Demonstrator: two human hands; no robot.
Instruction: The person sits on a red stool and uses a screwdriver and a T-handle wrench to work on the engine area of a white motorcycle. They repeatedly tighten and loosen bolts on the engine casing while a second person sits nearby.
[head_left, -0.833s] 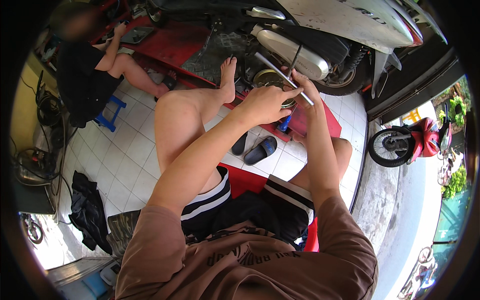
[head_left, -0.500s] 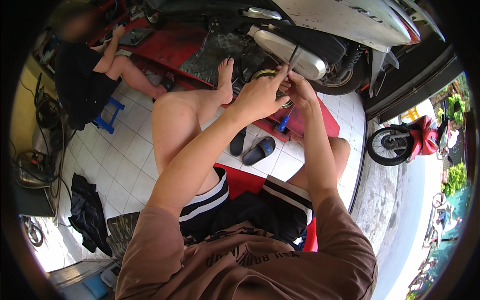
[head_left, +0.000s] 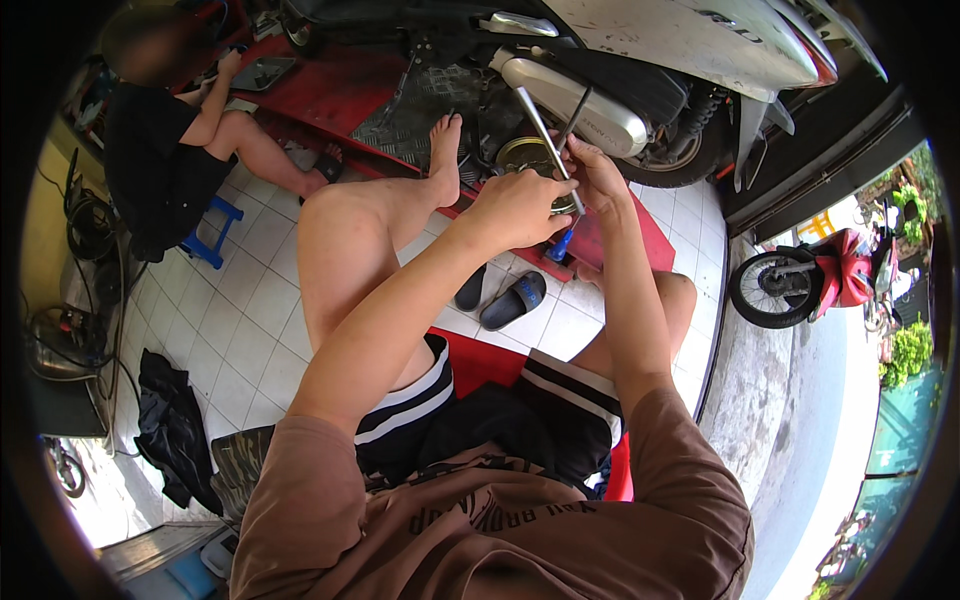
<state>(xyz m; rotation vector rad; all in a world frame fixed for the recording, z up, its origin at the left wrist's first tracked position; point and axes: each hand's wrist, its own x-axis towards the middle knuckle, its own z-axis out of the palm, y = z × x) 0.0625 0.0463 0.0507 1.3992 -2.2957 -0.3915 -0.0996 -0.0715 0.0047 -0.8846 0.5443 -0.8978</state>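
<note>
My left hand (head_left: 522, 208) is closed, its fingers and thumb pinching a long silver metal rod (head_left: 538, 122) that slants from upper left to lower right. Just beside it, my right hand (head_left: 600, 180) has its fingers curled around the lower part of a thin dark rod (head_left: 574, 112). The two rods come close together and seem to cross between my hands; whether they touch I cannot tell. Below the hands, a blue-handled screwdriver (head_left: 560, 246) shows on the red stand. Behind the left hand sits a round tin (head_left: 522, 152) with a gold rim, partly hidden.
A scooter (head_left: 640, 60) stands on a red lift platform (head_left: 650, 240) ahead of me. Black slides (head_left: 515, 303) lie on the white tiles. At the left, another person (head_left: 150, 150) sits on a blue stool (head_left: 212, 235). A red motorbike (head_left: 850, 275) is parked outside on the right.
My left hand has come down slightly and away from the right hand's fingertips. The silver rod now shows plainly in it. My right hand stays almost in place with the dark rod.
</note>
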